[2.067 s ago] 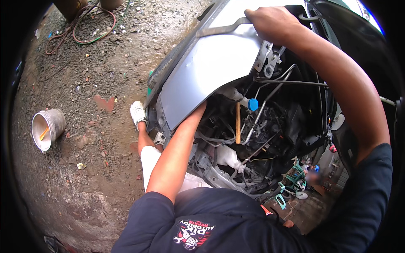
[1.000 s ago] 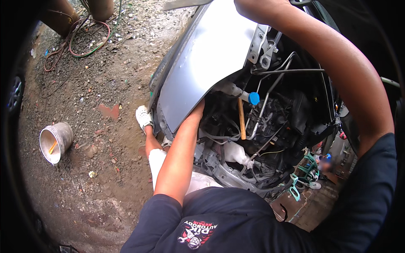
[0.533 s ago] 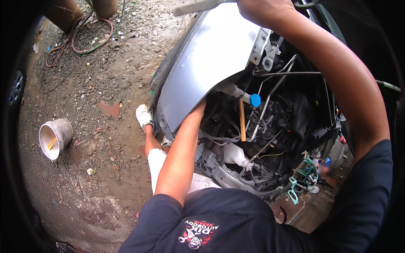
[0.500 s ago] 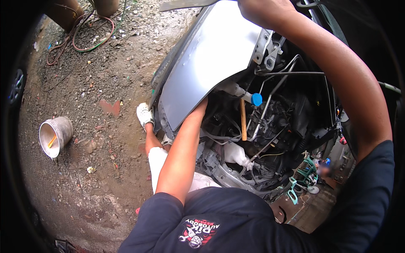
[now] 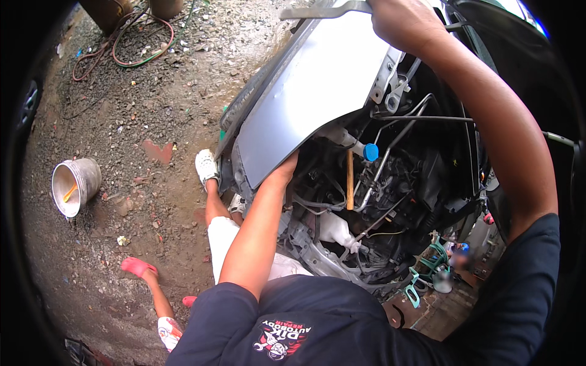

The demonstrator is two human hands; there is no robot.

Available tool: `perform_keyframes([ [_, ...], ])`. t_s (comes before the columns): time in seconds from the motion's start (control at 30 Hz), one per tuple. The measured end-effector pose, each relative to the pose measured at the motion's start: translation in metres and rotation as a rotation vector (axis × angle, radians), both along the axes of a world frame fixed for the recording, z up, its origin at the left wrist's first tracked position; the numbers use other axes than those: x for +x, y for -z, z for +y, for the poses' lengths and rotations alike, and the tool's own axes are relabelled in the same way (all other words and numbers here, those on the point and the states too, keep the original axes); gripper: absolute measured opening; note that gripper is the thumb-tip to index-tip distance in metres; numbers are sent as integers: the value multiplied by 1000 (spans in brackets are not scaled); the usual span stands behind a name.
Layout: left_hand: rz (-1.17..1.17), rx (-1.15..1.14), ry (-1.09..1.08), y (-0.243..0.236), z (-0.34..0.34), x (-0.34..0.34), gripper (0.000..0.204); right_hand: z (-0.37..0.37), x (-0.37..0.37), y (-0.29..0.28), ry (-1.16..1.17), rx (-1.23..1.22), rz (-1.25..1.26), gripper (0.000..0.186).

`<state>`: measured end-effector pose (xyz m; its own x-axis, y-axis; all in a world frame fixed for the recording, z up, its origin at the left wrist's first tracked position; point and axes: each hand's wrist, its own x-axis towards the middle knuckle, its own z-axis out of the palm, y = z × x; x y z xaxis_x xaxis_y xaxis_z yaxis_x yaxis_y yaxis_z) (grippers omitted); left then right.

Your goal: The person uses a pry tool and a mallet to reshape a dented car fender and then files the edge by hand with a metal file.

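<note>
The right hand [image 5: 406, 24] grips the upper edge of a silver car fender panel [image 5: 305, 104], fingers closed over it. The left hand [image 5: 285, 171] is tucked under the panel's lower edge, mostly hidden. Between the two arms lies the open engine bay [image 5: 390, 201], with a blue cap [image 5: 370, 152] and a wooden handle [image 5: 350, 180] just right of the left hand. Left of the left forearm a white shoe [image 5: 206, 166] stands on gravel ground [image 5: 134, 122]; farther left lies a metal bucket [image 5: 74, 186].
</note>
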<state>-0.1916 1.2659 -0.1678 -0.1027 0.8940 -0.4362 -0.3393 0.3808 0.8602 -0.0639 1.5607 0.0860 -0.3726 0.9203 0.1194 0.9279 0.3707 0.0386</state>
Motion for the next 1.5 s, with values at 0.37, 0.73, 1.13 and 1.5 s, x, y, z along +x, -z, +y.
perform_keyframes([
  [0.37, 241, 83, 145, 9, -14, -38, 22, -60, -85, -70, -91, -102, -347, 28],
  [0.73, 982, 436, 242, 20, -24, -55, 29, -73, -81, -79, -98, -151, -607, 22],
  [1.13, 776, 389, 40, 0, -8, -35, 28, -66, -83, -68, -214, -11, -472, 25],
  [1.5, 964, 280, 28, 8, -11, -20, 33, -56, -94, -31, -294, -128, -612, 31],
])
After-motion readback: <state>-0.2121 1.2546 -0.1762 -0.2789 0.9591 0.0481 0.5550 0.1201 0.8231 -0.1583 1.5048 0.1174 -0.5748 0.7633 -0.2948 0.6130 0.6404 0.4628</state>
